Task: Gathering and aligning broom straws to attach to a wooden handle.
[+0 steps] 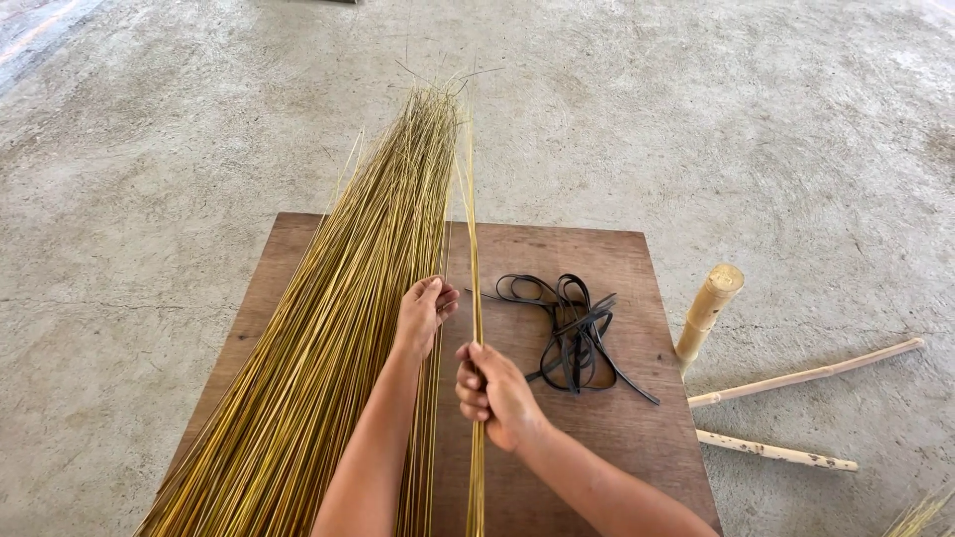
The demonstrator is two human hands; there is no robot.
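**Stick bundle and separated sticks: hand positions**

The palm-midrib stick bundle (318, 328) lies on the wooden board (597, 418), long axis 7 to 1 o'clock. The left hand (423, 313) rests on its right edge, fingers curled, grip contents not discernible. At 4 o'clock, the right hand (492, 393) is fisted around a few separated sticks (471, 229) running 6 to 12. Black straps (572, 333) lie at 3 o'clock.

The sticks (328, 338), from lower left to upper centre of the frame, are straw-yellow with greenish streaks, a fine pattern of close lines; the few sticks (475, 298) at centre are the same yellow-green; the board (617, 418) in the lower middle is reddish brown, its grain faint; the straps (572, 333) right of centre are black and glossy; the poles (776, 398) at right are pale cream, one flecked with dark spots; the floor (149, 149) all round is mottled grey, rough and speckled.
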